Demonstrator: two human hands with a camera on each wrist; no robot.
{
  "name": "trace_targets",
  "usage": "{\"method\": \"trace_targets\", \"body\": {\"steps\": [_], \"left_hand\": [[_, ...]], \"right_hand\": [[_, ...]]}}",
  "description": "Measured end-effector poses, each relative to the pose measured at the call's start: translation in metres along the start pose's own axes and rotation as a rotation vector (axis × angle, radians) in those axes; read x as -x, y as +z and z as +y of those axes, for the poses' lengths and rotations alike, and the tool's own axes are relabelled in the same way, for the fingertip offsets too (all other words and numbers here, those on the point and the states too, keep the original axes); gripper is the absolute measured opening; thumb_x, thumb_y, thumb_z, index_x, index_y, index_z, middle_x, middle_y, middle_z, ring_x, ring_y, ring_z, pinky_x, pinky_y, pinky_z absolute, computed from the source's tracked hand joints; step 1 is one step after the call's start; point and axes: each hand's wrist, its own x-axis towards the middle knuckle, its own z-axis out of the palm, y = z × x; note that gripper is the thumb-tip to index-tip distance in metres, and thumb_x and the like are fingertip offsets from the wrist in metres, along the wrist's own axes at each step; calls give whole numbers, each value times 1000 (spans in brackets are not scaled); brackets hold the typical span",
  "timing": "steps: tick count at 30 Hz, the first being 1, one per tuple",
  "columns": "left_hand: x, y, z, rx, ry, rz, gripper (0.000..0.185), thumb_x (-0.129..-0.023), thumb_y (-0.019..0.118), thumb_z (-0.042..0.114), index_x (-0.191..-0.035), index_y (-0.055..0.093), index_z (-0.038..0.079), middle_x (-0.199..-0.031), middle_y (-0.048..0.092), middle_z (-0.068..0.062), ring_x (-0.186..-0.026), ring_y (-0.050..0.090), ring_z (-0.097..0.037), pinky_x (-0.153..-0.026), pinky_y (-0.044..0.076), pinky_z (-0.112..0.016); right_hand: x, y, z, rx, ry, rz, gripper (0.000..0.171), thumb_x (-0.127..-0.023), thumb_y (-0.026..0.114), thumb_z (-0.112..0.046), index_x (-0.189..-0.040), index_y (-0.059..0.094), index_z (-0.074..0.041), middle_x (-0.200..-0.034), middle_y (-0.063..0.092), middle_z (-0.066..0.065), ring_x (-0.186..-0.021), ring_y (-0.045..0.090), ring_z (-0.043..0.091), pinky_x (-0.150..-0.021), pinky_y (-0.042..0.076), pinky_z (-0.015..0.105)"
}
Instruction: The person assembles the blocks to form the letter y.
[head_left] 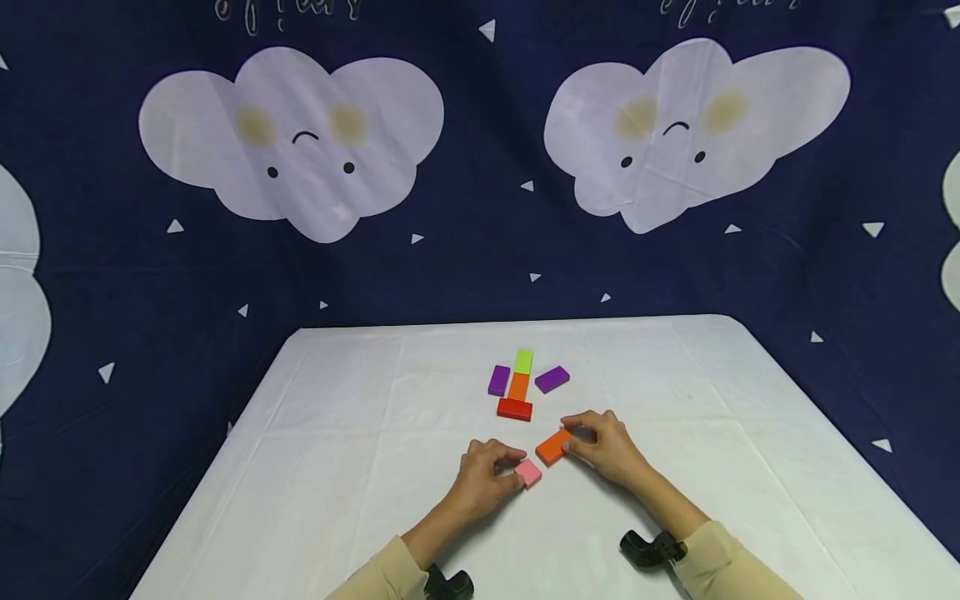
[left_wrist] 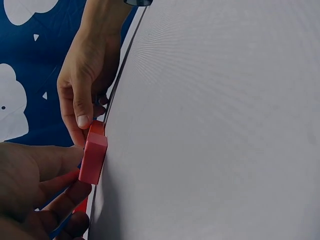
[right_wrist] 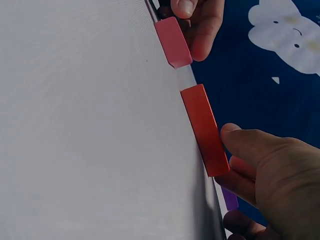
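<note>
My left hand (head_left: 482, 479) pinches a small pink block (head_left: 528, 473) between thumb and fingers, low over the white table. To its right, my right hand (head_left: 607, 448) grips one end of an orange block (head_left: 553, 447) with thumb and finger. The pink block (right_wrist: 173, 42) and orange block (right_wrist: 205, 131) stand a short gap apart in the right wrist view. In the left wrist view, the pink block (left_wrist: 93, 159) partly covers the orange one (left_wrist: 97, 128) behind it.
Beyond the hands, a red block (head_left: 514, 409), another orange block (head_left: 518, 387) and a lime-green block (head_left: 523, 361) form a column on the white table (head_left: 360, 467). Purple blocks (head_left: 498, 380) flank it on both sides. A dark blue cloud-print cloth (head_left: 480, 283) hangs behind.
</note>
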Motion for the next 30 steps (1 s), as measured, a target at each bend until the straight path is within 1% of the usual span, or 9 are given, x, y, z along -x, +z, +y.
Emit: {"method": "trace_targets", "body": {"steps": [4,10,19,25,30], "left_hand": [[0,1,-1,-16,-4,-7,27,-76,71,9,-103,73,12,-95,68,-4,-85,43,-11,-77,29,-29],[-1,2,-1,-45,-5,2,25,-76,71,9,-101,73,12,-92,68,-2,-83,41,-8,-76,29,-28],[0,5,1,-58,-6,27,23,-76,72,10,-98,73,13,-89,67,0,-81,42,-10,-76,29,-28],[1,7,3,-69,-24,41,22,-75,72,10,-97,73,13,-88,67,0,-80,40,-7,-74,28,-27],[2,10,5,-80,-27,70,22,-74,73,11,-95,73,13,-85,67,0,-79,41,-7,-71,27,-26]], "right_hand": [[1,1,-1,-1,-8,-5,33,-74,78,-23,-106,72,-19,-101,71,-4,-74,39,12,-65,28,26],[0,1,0,-8,-24,-8,30,-75,77,-24,-105,72,-22,-99,71,-6,-73,38,11,-64,28,26],[0,2,3,-11,-72,0,30,-76,77,-25,-105,72,-22,-101,72,-5,-72,37,9,-64,28,25],[-2,3,4,-16,-79,-5,30,-76,77,-23,-106,73,-20,-101,73,-5,-72,37,9,-63,27,25],[-2,2,4,-20,-84,-21,30,-77,76,-21,-107,72,-20,-102,72,-5,-73,38,10,-65,27,26]]}}
